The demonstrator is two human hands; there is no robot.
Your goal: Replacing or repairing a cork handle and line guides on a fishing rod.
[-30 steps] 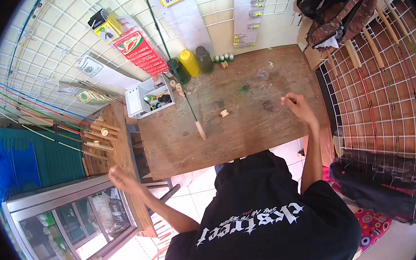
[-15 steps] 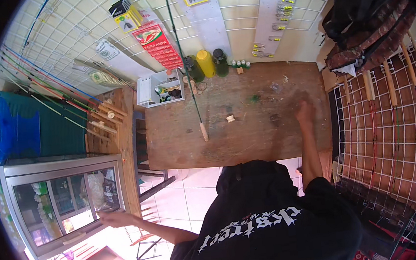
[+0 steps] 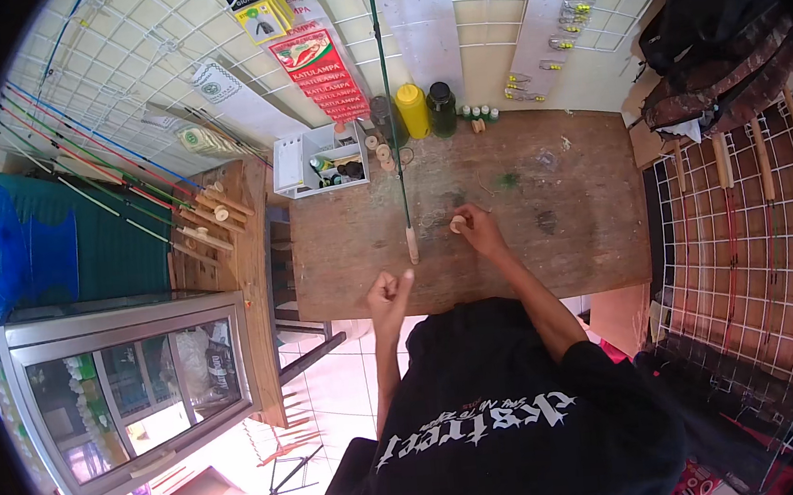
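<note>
My right hand [image 3: 476, 231] grips the small pale wooden spool [image 3: 458, 224] above the middle of the wooden bench [image 3: 584, 231]. My left hand [image 3: 391, 293] is near the front edge, below the cork handle [image 3: 412, 244] of a green fishing rod [image 3: 401, 181]; its fingers are loosely curled, the thumb stands apart, and I see nothing in it. The rod lies upright in the picture, its tip running up past the back wall. Left of it, several wooden rings [image 3: 384, 154] lie beside a white compartment box [image 3: 295, 162] of small bottles and tools.
Yellow [image 3: 411, 111] and dark bottles [image 3: 442, 110] line the back. Wire grids hold tackle packets and rods [image 3: 762, 164]; bags [image 3: 723, 101] hang at right. At left are a wooden shelf [image 3: 264, 353] with handles, a blue plastic object [image 3: 24, 247] and a glass-fronted cabinet [image 3: 127, 403].
My right hand has come left from the bench's right side onto the spool. My left hand has swung right from beside the cabinet to below the rod handle.
</note>
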